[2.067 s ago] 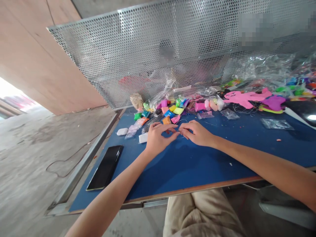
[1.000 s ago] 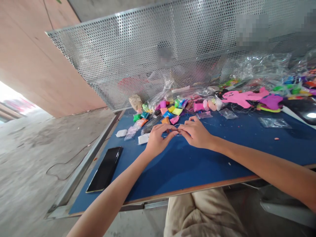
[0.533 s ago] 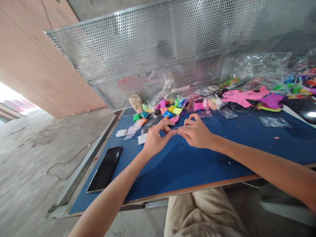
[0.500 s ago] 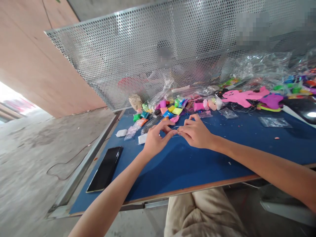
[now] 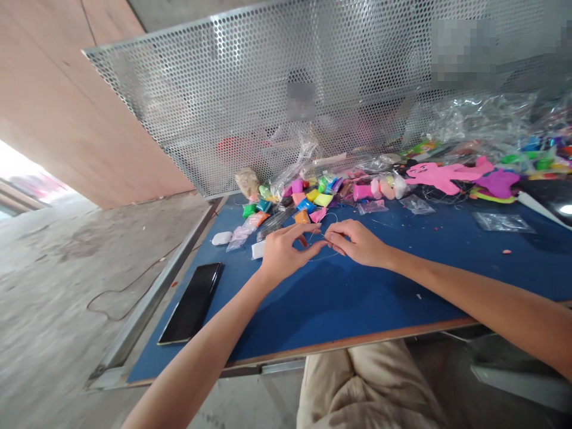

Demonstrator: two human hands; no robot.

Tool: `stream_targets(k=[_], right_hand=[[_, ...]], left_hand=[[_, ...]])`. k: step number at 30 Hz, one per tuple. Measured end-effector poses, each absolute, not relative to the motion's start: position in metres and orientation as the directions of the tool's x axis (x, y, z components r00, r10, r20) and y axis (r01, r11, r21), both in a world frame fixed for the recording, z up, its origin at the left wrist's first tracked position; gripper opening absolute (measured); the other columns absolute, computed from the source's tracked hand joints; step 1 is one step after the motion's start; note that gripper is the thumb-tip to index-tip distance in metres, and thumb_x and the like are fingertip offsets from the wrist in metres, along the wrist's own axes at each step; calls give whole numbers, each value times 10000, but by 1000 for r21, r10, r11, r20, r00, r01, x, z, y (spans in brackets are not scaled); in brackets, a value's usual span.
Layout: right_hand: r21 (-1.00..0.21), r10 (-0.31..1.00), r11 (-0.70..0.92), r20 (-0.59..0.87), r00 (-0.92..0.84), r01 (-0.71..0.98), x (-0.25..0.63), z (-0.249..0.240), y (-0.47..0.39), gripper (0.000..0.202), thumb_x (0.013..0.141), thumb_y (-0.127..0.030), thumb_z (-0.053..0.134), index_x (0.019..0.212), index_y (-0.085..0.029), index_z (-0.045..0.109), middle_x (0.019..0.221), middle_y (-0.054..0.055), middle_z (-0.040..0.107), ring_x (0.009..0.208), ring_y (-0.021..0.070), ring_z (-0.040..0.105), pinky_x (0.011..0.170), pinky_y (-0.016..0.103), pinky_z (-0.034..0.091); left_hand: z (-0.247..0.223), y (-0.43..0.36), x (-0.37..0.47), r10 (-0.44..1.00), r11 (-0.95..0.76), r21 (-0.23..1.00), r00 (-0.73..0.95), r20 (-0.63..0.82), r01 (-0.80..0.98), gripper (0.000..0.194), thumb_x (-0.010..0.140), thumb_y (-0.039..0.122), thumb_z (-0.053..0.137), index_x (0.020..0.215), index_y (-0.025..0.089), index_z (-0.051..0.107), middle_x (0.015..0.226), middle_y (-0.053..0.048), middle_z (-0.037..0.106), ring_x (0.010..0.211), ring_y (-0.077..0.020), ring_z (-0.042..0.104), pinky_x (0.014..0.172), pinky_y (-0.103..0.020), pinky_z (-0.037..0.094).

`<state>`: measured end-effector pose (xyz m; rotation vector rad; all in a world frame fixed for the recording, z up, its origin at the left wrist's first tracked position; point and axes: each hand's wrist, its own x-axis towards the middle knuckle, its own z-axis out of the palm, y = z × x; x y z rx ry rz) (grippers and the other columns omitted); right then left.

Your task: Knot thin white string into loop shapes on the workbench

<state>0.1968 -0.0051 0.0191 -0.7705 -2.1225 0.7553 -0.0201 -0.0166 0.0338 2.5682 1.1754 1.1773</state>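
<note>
A thin, pale wire (image 5: 336, 220) curls in a loose loop between my hands above the blue tabletop; its full course is too fine to follow. My left hand (image 5: 288, 249) is curled, its index finger and thumb arched around part of the wire. Close against that thumb tip, my right hand (image 5: 357, 243) pinches the wire with thumb and fingers together. Just behind my left hand lie an orange packet (image 5: 302, 217) and a pink piece (image 5: 319, 215). A white object (image 5: 258, 250) is partly covered by the left hand.
At the left lies a black phone (image 5: 191, 304), with a white case (image 5: 222, 238) beyond it. Colourful packets, a pink figure (image 5: 442, 177) and clear plastic bags (image 5: 482, 122) line the back, before a perforated metal panel (image 5: 214, 89). A flat clear bag (image 5: 503, 223) is at the right.
My right hand's fingers have folded lower and closer together. The wire now stands up as a visible loop between the hands. My left hand has hardly moved.
</note>
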Motion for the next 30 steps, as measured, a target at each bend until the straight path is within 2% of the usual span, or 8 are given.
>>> stream_targets(k=[4,10,12,14,18,20,23,30], right_hand=[[-547,617,778,568,-545,309,198,19,-5,325,1028,-251,432,744,-188,578,614,-29,610,686,143,583,878,327,355],[-483,557,826,621,-551,291,200,20,-5,307,1028,-254,436,760,-193,573,627,-20,614,725,159,555,909,358,326],[-540,590,797,597,-543,272,201,20,-4,310,1030,-269,431,763,-192,569,603,-24,586,694,155,540,891,352,340],[-680,660,703,518,-544,206,202,19,-2,343,1039,-320,414,752,-189,548,589,-26,542,623,142,507,784,320,374],[-903,688,428,343,-639,-24,207,15,7,365,1021,-418,455,749,-183,517,582,-41,458,507,110,414,568,274,319],[-928,649,364,311,-695,-75,209,13,10,362,1009,-428,486,752,-176,523,570,-50,436,490,99,391,549,267,297],[-937,592,346,257,-764,-47,211,12,12,388,1012,-447,484,749,-165,531,555,-53,434,486,89,376,550,262,292],[-934,567,352,162,-807,60,208,10,10,393,1010,-448,480,766,-150,557,549,-51,463,493,84,382,533,247,286]], left_hand=[[33,-17,-19,689,-695,382,413,596,608,239,864,390,699,1043,235,729,964,-5,764,689,-118,667,698,-253,523],[34,-23,-16,682,-704,365,437,586,609,201,903,368,637,958,211,748,849,-17,760,668,-134,668,700,-269,514],[38,-21,-20,680,-714,379,458,572,588,247,898,390,638,1037,215,742,909,-33,761,721,-154,680,752,-294,522],[42,-17,-26,683,-728,455,480,551,513,319,917,431,599,1105,208,727,1017,-67,750,837,-188,691,830,-328,525],[47,-4,-37,776,-588,754,466,425,291,478,1012,481,366,1057,186,740,1036,-104,734,879,-200,687,837,-345,543],[45,0,-38,807,-507,823,477,348,257,412,986,475,458,1048,180,739,1043,-105,733,850,-188,681,796,-330,553],[42,0,-36,799,-498,810,527,289,310,323,917,439,611,1068,182,735,1063,-104,728,862,-181,664,764,-308,544],[41,-9,-30,741,-469,811,655,146,350,262,913,402,624,989,166,710,880,-54,698,734,-127,603,664,-242,493]])
